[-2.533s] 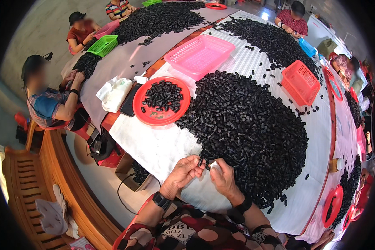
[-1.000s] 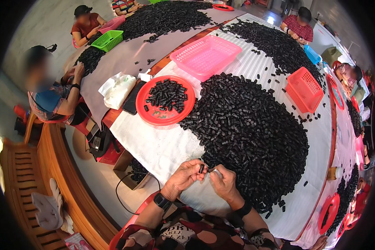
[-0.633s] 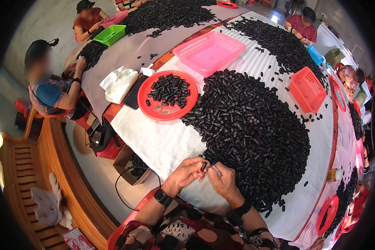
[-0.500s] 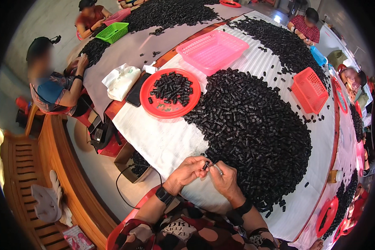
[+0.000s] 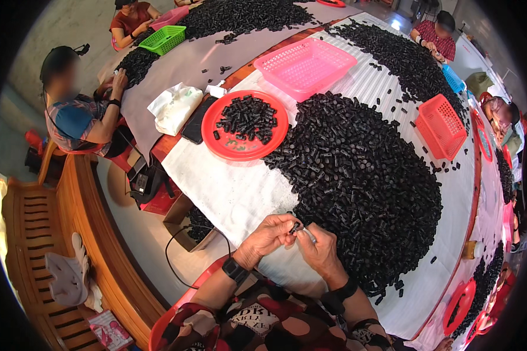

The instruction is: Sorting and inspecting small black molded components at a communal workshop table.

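My left hand [image 5: 266, 238] pinches a small black cylindrical piece [image 5: 295, 227] between thumb and fingers. Close against it, my right hand [image 5: 320, 251] is closed, its thumb and fingertips at the piece. A pale sliver of something shows within the right fingers, too covered to name. Both hands are over the white cloth [image 5: 216, 187], at the near left edge of a big heap of black pieces [image 5: 363, 187]. Beyond my left hand, a red round tray [image 5: 234, 153] carries a smaller pile of the same pieces.
Pink basket [image 5: 304, 64] and red basket [image 5: 442, 126] stand around the heap. A tissue pack [image 5: 174, 108] and dark phone [image 5: 198, 120] lie left of the tray. Other people sit around the tables, one at the left [image 5: 79, 120]. A wooden bench [image 5: 47, 257] stands lower left.
The whole view has shifted slightly to the right. My hands stay together around the black piece, whose tilt has changed a little between the fingers.
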`<state>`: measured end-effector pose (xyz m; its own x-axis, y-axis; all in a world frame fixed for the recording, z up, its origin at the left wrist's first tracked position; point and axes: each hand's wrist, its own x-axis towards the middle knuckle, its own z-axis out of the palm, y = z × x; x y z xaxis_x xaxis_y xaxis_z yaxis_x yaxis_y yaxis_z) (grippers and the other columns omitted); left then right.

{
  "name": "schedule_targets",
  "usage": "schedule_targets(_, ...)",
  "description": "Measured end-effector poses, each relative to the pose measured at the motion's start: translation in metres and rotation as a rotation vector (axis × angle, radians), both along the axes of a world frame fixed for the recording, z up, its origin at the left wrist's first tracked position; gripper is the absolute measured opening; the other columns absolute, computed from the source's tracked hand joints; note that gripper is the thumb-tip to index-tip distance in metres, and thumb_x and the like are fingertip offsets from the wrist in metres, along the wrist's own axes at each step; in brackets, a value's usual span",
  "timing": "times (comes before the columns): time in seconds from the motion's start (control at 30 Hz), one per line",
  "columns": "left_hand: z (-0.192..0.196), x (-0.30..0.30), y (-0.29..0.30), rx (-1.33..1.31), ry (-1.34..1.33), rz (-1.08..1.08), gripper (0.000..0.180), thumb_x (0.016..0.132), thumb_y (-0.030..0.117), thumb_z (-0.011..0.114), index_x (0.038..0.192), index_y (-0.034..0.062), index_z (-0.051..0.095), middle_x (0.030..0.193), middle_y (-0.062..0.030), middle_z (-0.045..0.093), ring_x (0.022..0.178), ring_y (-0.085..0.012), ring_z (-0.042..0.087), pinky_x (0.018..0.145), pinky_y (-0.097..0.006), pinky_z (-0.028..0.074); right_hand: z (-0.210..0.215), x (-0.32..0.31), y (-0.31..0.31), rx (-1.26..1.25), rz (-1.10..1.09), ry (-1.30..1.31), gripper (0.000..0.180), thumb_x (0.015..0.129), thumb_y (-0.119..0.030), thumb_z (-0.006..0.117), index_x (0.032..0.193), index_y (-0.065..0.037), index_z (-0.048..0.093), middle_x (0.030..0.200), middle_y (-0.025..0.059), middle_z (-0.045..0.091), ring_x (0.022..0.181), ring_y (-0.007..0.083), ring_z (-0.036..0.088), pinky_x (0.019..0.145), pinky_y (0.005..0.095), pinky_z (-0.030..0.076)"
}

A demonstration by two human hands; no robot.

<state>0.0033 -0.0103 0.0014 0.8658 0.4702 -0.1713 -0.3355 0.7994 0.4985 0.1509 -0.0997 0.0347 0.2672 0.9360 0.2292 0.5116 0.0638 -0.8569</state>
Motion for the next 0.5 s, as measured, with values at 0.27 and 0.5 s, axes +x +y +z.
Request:
schedule_targets(0.27,0.0020,0.0005,0.0000,0.009,0.000,0.007,0.030,0.089,0.022,0.062,0.101,-0.0049,0.058,0.081,-0.0069,0.060,0.065,-0.0113,0.052,0.060,-0.025,0.043,-0.0049,0.0009,0.0001,0.015,-0.012,-0.001,0.030,0.088,-0.023,0.061,0.070,-0.001,0.050,0.060,0.0159,0.052,0.052,0.0327,0.054,0.047,0.0369,0.042)
schedule_targets(0.5,0.0041,0.0010,0.0004,0.007,0.033,-0.002,0.025,0.090,0.019,0.060,0.099,-0.0043,0.058,0.078,-0.0062,0.059,0.064,-0.0100,0.052,0.059,-0.023,0.043,-0.0038,-0.0005,-0.0005,0.030,0.025,-0.060,0.029,0.088,-0.022,0.061,0.070,-0.001,0.050,0.060,0.0158,0.051,0.051,0.0322,0.054,0.047,0.0370,0.041)
